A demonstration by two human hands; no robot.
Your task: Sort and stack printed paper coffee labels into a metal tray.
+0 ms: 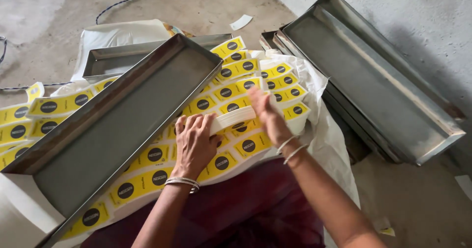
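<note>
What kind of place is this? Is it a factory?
Probably a small packing workshop, worked on the floor. Long metal trays lean about, rows of yellow labels lie on a white sheet, and the left hand and right hand hold a stack of labels over bare concrete.

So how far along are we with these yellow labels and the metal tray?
Done: nothing packed that I can see; the long metal tray shows only bare metal. In hand: the left hand and right hand are squaring up one white-edged stack of labels. Left: many rows of yellow label stacks lie spread around on the white sheet, and further trays lean by the wall, also bare.
</note>
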